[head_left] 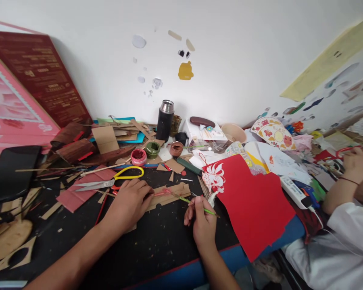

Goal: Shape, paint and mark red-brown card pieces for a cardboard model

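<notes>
- The right hand (203,221) grasped a green paintbrush (183,198), its tip at a red-smeared cardboard strip (184,189).
- The left hand (133,201) lay at the strip's left end, grip unclear.

Over here the camera sits on the person's head, near the flat black tabletop (154,249), facing forward and down: bare left hand (133,199) and right hand (203,223) before the tall black silver-rimmed flask (165,124), white wall (103,60) behind it

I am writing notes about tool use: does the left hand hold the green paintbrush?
No, the right hand holds the green paintbrush, while the left hand is at one end of the cardboard strip.
</notes>
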Demonstrator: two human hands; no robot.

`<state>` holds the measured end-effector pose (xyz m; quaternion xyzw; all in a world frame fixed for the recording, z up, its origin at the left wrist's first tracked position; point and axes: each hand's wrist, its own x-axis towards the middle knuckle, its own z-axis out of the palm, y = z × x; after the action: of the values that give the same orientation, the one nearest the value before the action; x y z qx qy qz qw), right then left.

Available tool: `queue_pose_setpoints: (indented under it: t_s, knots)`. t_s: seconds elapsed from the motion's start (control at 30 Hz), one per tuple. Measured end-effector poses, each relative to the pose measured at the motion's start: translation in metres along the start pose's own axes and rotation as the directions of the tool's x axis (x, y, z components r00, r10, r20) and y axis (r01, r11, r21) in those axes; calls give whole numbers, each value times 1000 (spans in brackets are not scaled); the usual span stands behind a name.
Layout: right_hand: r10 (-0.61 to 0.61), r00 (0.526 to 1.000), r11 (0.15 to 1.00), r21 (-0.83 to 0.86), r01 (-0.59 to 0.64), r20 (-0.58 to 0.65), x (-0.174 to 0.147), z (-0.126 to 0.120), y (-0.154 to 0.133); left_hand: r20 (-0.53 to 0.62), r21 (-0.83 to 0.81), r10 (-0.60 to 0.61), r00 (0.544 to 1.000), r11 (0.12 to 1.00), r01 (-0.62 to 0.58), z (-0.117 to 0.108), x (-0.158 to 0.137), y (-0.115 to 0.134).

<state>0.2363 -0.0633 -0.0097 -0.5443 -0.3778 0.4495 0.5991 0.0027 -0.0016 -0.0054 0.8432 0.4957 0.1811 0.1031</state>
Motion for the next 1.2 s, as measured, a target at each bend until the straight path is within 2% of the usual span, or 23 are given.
queue_pose_setpoints:
  t_s: [0.53, 0.73, 1.0, 1.2]
  knots:
    - [7, 1000, 1000, 1, -7, 15, -2, 0, 0, 27, 13, -10, 1000, 1000, 10, -3, 2, 0]
    - [12, 998, 1000, -28, -10, 58, -4, 0, -1, 28, 18, -13, 1000, 1000, 12, 0, 3, -1]
    - [0, 1000, 1000, -13, 0, 31, -4, 0, 1, 31, 34, -22, 999, 999, 21, 1, 3, -2]
    - [-9, 997, 999, -35, 11, 74, -4, 1, 1, 27, 48, -23, 999, 999, 22, 1, 3, 0]
